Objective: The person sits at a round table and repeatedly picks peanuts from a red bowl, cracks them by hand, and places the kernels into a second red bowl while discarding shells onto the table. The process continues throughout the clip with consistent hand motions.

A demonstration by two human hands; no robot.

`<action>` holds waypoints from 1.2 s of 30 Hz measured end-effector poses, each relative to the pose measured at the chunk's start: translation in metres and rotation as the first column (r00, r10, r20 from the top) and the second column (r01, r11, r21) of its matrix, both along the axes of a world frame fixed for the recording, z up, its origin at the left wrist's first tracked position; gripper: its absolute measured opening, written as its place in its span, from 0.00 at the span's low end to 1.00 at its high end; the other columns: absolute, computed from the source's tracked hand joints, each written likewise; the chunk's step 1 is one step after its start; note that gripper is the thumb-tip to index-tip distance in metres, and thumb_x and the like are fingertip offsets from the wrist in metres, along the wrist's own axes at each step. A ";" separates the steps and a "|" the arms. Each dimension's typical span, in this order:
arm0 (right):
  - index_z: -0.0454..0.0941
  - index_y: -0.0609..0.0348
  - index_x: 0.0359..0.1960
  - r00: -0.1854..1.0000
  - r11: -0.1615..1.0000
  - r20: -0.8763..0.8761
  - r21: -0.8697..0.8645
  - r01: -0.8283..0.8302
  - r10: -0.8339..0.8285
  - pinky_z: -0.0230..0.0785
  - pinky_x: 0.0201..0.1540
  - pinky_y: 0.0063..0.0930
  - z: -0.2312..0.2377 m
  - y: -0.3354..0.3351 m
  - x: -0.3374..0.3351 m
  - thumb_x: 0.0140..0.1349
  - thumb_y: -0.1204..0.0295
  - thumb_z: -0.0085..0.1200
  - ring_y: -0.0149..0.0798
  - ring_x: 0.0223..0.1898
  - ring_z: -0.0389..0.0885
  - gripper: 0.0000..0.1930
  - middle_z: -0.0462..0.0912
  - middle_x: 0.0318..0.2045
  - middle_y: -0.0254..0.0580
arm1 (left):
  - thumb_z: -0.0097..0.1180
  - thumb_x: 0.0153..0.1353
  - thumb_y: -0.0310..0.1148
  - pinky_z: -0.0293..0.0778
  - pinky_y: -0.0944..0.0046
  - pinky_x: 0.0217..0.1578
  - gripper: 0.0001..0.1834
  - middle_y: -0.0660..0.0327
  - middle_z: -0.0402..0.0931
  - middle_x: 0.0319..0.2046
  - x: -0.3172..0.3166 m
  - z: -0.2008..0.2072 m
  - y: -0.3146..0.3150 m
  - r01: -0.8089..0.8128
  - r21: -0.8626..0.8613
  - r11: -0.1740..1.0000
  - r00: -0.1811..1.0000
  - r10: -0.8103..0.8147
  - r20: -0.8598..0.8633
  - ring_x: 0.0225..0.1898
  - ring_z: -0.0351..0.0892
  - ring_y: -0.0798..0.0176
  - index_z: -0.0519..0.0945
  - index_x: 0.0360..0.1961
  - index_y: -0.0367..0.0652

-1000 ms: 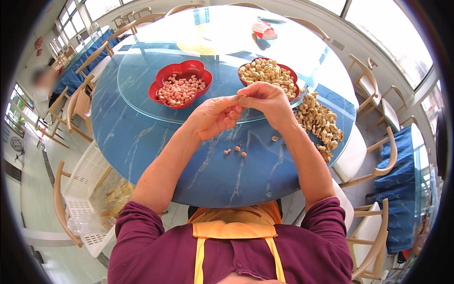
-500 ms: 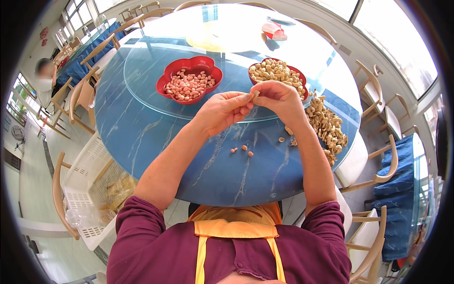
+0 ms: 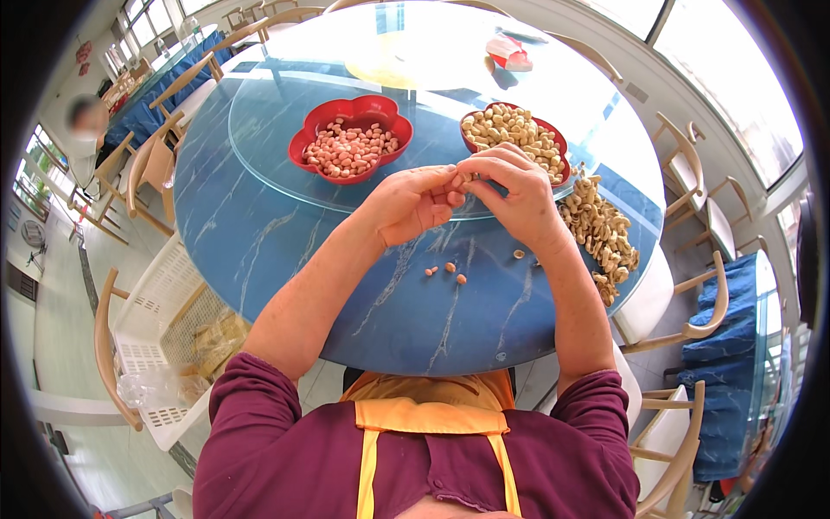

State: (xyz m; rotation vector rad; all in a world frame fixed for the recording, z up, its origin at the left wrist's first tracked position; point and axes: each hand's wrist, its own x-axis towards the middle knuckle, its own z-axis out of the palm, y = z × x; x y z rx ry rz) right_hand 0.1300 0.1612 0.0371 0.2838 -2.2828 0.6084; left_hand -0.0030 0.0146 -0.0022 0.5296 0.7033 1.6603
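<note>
My left hand [image 3: 413, 204] and my right hand [image 3: 517, 194] meet above the blue round table [image 3: 259, 251], both pinching one peanut in its shell [image 3: 462, 179] between their fingertips. Three shelled pink kernels [image 3: 445, 272] lie on the table just below my hands. Behind my left hand stands a red flower-shaped bowl of pink kernels [image 3: 350, 147]. A second red bowl of unshelled peanuts [image 3: 510, 130] sits behind my right hand. A heap of empty shells [image 3: 601, 233] lies on the table to the right.
Both bowls rest on a glass turntable [image 3: 277, 95]. A white plastic crate [image 3: 164, 329] holding bags stands on the floor to my left. Wooden chairs [image 3: 692, 303] ring the table. Another person [image 3: 82, 130] sits far left. A shell fragment [image 3: 519, 254] lies by my right wrist.
The view has tilted so the table sits a little lower and nearer. My hands stay together on the peanut, their fingers working at it. The three kernels have not moved.
</note>
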 end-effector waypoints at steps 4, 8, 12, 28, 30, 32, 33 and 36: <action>0.83 0.59 0.38 0.999 0.995 0.025 -0.098 0.024 -0.022 0.75 0.42 0.26 -0.001 -0.001 0.000 0.52 0.82 0.64 0.32 0.38 0.83 0.11 0.84 0.34 0.37 | 0.50 0.72 0.38 0.72 0.73 0.30 0.14 0.62 0.76 0.36 0.003 0.005 0.000 0.004 -0.031 1.000 1.000 -0.004 0.003 0.36 0.74 0.71 0.78 0.44 0.35; 0.82 0.58 0.37 0.992 0.941 0.122 -0.334 0.057 -0.017 0.74 0.38 0.22 -0.002 -0.001 0.001 0.52 0.80 0.65 0.27 0.34 0.79 0.10 0.83 0.33 0.34 | 0.54 0.70 0.38 0.69 0.74 0.26 0.14 0.63 0.76 0.34 0.004 0.009 0.000 0.018 -0.079 0.997 0.998 -0.022 -0.062 0.33 0.72 0.72 0.79 0.42 0.36; 0.82 0.59 0.37 0.982 0.915 0.187 -0.397 0.078 -0.003 0.71 0.34 0.20 -0.002 0.000 0.001 0.52 0.79 0.66 0.26 0.29 0.76 0.10 0.81 0.31 0.33 | 0.57 0.69 0.38 0.64 0.76 0.24 0.13 0.67 0.74 0.29 0.007 0.009 0.000 -0.126 -0.113 0.986 0.959 0.093 -0.267 0.28 0.69 0.76 0.80 0.41 0.37; 0.82 0.57 0.35 0.972 0.980 0.140 -0.033 0.195 -0.189 0.75 0.37 0.33 -0.001 -0.005 0.006 0.53 0.74 0.65 0.44 0.34 0.82 0.08 0.81 0.31 0.40 | 0.64 0.62 0.37 0.68 0.74 0.27 0.13 0.70 0.78 0.25 0.013 0.008 0.001 -0.492 0.140 0.859 0.419 0.375 -0.827 0.27 0.69 0.79 0.84 0.36 0.35; 0.82 0.58 0.36 0.972 0.980 0.128 -0.015 0.200 -0.196 0.75 0.39 0.36 -0.001 -0.005 0.005 0.54 0.74 0.64 0.46 0.36 0.82 0.08 0.81 0.32 0.41 | 0.64 0.62 0.37 0.68 0.74 0.27 0.13 0.70 0.77 0.25 0.016 0.010 0.000 -0.504 0.160 0.849 0.377 0.383 -0.844 0.27 0.69 0.79 0.84 0.36 0.35; 0.82 0.58 0.36 0.973 0.979 0.115 -0.012 0.202 -0.199 0.75 0.40 0.36 -0.003 -0.005 0.005 0.54 0.74 0.64 0.47 0.36 0.82 0.08 0.81 0.32 0.42 | 0.65 0.62 0.36 0.68 0.74 0.27 0.13 0.70 0.76 0.24 0.017 0.011 0.000 -0.519 0.175 0.837 0.315 0.378 -0.871 0.27 0.68 0.79 0.84 0.36 0.35; 0.81 0.58 0.36 0.974 0.979 0.109 -0.010 0.203 -0.201 0.75 0.40 0.37 -0.004 -0.005 0.005 0.54 0.74 0.63 0.47 0.36 0.82 0.08 0.81 0.32 0.42 | 0.65 0.62 0.36 0.67 0.74 0.27 0.13 0.70 0.76 0.23 0.018 0.012 -0.001 -0.522 0.184 0.833 0.302 0.382 -0.874 0.27 0.68 0.79 0.84 0.35 0.35; 0.81 0.59 0.36 0.975 0.980 0.107 -0.019 0.198 -0.195 0.74 0.39 0.36 -0.003 -0.005 0.004 0.54 0.75 0.63 0.47 0.36 0.82 0.08 0.81 0.32 0.42 | 0.64 0.62 0.37 0.67 0.74 0.27 0.14 0.70 0.75 0.23 0.019 0.013 -0.001 -0.524 0.213 0.825 0.292 0.409 -0.865 0.27 0.68 0.78 0.84 0.35 0.34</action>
